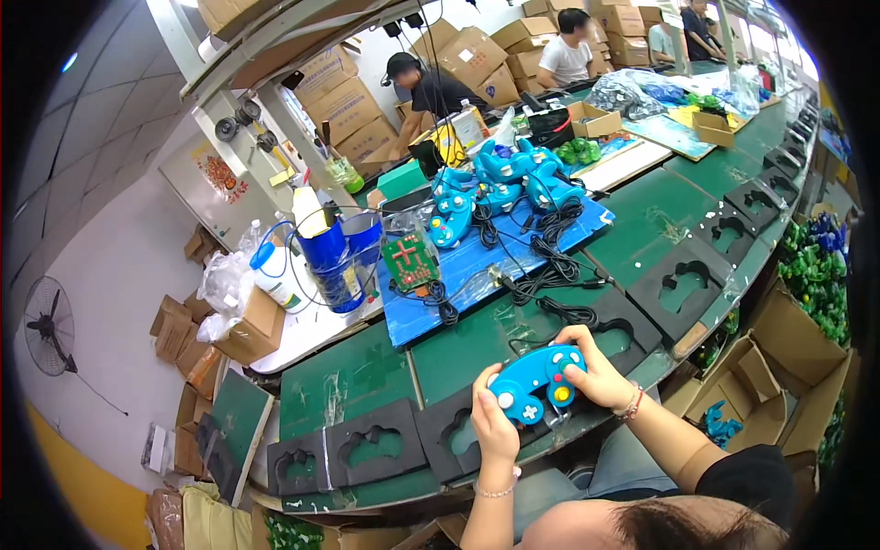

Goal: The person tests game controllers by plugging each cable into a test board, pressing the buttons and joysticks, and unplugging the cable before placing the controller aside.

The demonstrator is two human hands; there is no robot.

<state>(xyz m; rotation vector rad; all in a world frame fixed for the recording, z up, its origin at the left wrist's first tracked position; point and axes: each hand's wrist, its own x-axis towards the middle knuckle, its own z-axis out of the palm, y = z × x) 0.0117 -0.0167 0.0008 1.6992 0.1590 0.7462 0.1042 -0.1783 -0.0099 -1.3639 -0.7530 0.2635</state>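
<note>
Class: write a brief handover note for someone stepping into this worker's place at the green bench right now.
Left hand and right hand both grip one blue game controller, held above the black foam cradles at the bench edge.
Its black cable trails back to the blue mat.
More blue controllers lie piled on that mat beside a green circuit board.
Done: one controller in hand. Left: the pile; the cradles in view sit unfilled.
</note>
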